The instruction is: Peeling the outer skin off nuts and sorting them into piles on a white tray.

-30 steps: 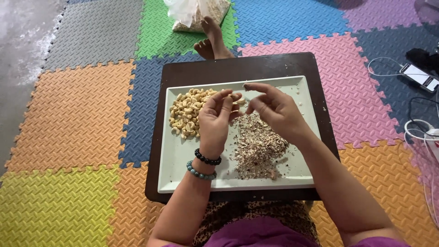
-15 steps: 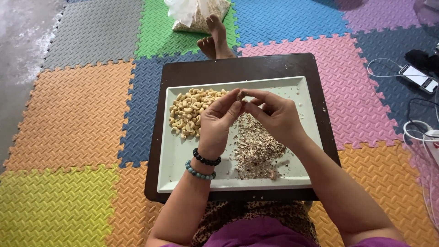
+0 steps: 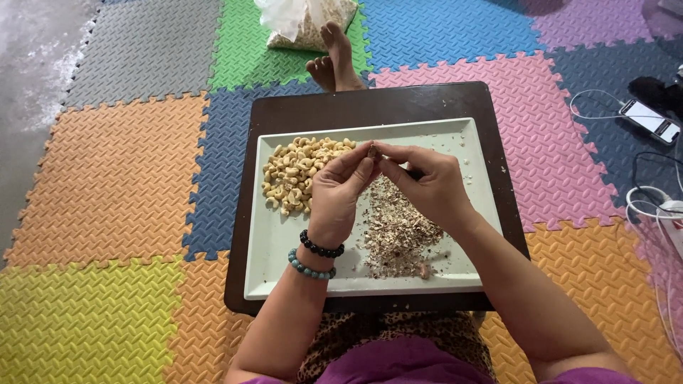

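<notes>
My left hand (image 3: 336, 195) and my right hand (image 3: 427, 183) meet above a white rectangular tray (image 3: 270, 242). Between the fingertips of both hands is one small brown-skinned cashew nut (image 3: 372, 151). A heap of pale peeled cashews (image 3: 295, 174) lies on the tray's left part, just left of my left hand. A pile of brownish skin flakes (image 3: 400, 231) covers the tray's middle, under my right hand. Two bead bracelets circle my left wrist.
The tray rests on a dark brown low table (image 3: 370, 107) over coloured foam floor tiles. A bare foot (image 3: 336, 60) and a plastic bag of nuts (image 3: 302, 21) lie beyond the table. A phone (image 3: 649, 119) and white cables (image 3: 651, 199) sit at the right.
My hands were apart a second ago, the right one with spread fingers. They have come together and now pinch the brown-skinned nut between them.
</notes>
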